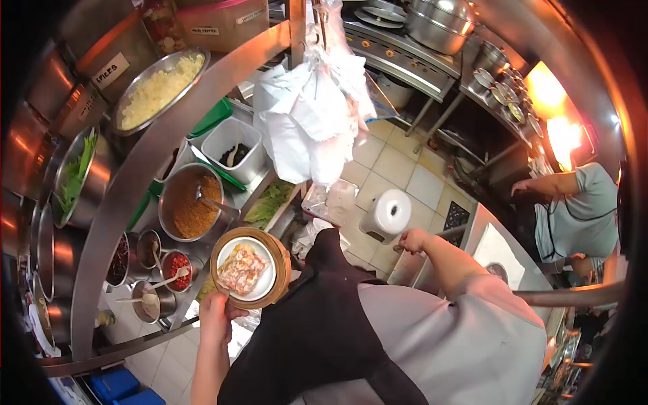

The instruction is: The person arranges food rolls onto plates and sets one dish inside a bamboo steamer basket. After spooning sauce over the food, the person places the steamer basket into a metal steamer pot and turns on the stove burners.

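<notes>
**Steamer in Left Hand, Right Hand Near Counter**

The left hand [216, 309] grips the near side of a round bamboo steamer [283, 277], its fingers bent around the rim and wall. The steamer is in front of the torso, toward the left, beside the black apron [290, 337]. Inside it lies a white plate [267, 286] bearing pale food [243, 268] with orange and reddish patches.

The right hand [413, 240] is well apart from the steamer, near the edge of the steel counter [472, 246]. Its fingers are curled inward; a small dark item [398, 248] shows at them, but whether it is grasped cannot be told.

Adjacent items, left side:
- Large steel bowl [173, 183], just beyond the steamer: orange-brown crumbs [192, 217], with a spoon [214, 202] resting in them.
- Small pot [177, 286], just left of the steamer: chopped red pieces [178, 262] and a light spoon [181, 273].
- White tub [251, 160], behind the large bowl: dark contents and a light utensil.
- Oval bowl [120, 120], upper left: pale yellow shreds [162, 86].

White bags [304, 115] hang ahead. A white round-topped container [390, 210] is on the tiled floor [395, 165]. At the right, a co-worker [584, 209] in a grey top has one arm extended near flames [563, 138].
</notes>
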A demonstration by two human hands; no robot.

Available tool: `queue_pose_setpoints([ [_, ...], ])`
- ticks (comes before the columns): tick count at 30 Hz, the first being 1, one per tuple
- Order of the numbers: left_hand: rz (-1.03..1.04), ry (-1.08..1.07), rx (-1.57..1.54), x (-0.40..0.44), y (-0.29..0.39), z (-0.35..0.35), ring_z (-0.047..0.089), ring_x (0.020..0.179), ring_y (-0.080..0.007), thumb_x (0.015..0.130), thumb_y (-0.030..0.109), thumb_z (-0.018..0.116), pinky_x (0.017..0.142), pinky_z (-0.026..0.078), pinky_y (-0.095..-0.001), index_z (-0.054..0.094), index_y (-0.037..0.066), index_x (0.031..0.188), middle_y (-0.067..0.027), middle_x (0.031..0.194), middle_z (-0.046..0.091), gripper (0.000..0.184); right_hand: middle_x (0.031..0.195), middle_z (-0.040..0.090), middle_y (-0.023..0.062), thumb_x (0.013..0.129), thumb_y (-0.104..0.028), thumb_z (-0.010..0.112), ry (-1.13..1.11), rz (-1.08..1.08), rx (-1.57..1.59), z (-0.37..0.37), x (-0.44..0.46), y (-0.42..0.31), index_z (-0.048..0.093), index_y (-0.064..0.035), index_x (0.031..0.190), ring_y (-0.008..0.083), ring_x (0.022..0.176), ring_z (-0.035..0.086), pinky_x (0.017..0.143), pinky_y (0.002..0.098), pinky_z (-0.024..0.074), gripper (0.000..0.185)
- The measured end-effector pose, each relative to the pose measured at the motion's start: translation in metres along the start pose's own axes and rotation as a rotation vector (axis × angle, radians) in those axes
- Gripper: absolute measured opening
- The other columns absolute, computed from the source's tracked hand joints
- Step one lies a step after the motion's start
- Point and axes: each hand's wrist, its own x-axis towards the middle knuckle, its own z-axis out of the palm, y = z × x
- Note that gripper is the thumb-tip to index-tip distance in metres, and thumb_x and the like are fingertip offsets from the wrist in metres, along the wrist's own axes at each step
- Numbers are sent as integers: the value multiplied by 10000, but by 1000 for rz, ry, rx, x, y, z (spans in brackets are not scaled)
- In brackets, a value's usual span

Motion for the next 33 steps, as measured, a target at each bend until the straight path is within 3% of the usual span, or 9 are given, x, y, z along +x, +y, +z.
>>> queue_pose_setpoints([
  [5,-37,-45,54,3,2,16,686,659,-192,952,165,474,559,598,-294,613,-69,1059,-157,894,701,293,846,742,126,821,-281,640,93,-95,-190,-18,-34,-2,771,-101,986,246,718,715,688,391,565,277],
  [6,-28,-66,68,6,0,20,686,658,-192,951,160,469,562,598,-294,615,-67,1060,-157,895,702,292,906,747,118,821,-294,619,-22,-59,-234,-28,-20,2,774,-117,1019,249,795,718,766,389,559,307],
  [9,13,-72,68,12,10,60,685,653,-193,944,148,456,572,600,-295,623,-67,1078,-155,891,703,304,1040,739,133,855,-385,610,59,-189,-326,-60,27,7,762,-143,1054,319,1003,686,894,424,531,348],
  [12,23,-65,53,27,20,109,693,689,-194,936,164,460,576,604,-315,625,-65,1118,-136,918,707,335,1074,738,115,850,-287,577,180,-281,-326,-111,58,-5,754,-160,1073,301,1010,688,901,417,531,312],
  [15,73,-53,-32,35,29,151,706,760,-190,931,187,480,615,596,-318,626,-53,1147,-125,975,713,355,1119,719,135,834,-247,537,39,-308,-325,-161,93,-5,743,-140,1123,328,1056,671,918,432,514,371],
  [21,125,-95,-25,45,64,209,678,1046,-217,933,213,543,885,543,-336,577,-63,1287,-144,1212,673,450,1039,723,178,827,-227,555,135,-340,-288,-219,119,40,760,-86,1019,346,956,693,851,448,536,314],
  [27,126,-144,-112,62,71,232,600,1213,-263,909,130,499,1048,459,-387,536,-90,1311,-187,1314,608,459,991,734,154,817,-234,537,24,-202,-413,-184,140,87,757,-107,1014,327,911,697,807,437,540,322],
  [31,30,-241,14,86,76,247,700,946,-211,950,196,534,781,584,-324,572,-85,1241,-155,1140,680,407,889,733,162,826,-230,514,-87,-65,-290,-153,119,114,760,-102,997,297,794,713,743,437,544,326],
  [33,-26,-304,68,99,75,254,696,760,-171,970,246,549,594,579,-271,595,-79,1171,-136,1017,698,385,816,724,155,834,-219,516,-67,-40,-266,-150,104,121,755,-92,976,274,726,710,699,428,546,306],
])
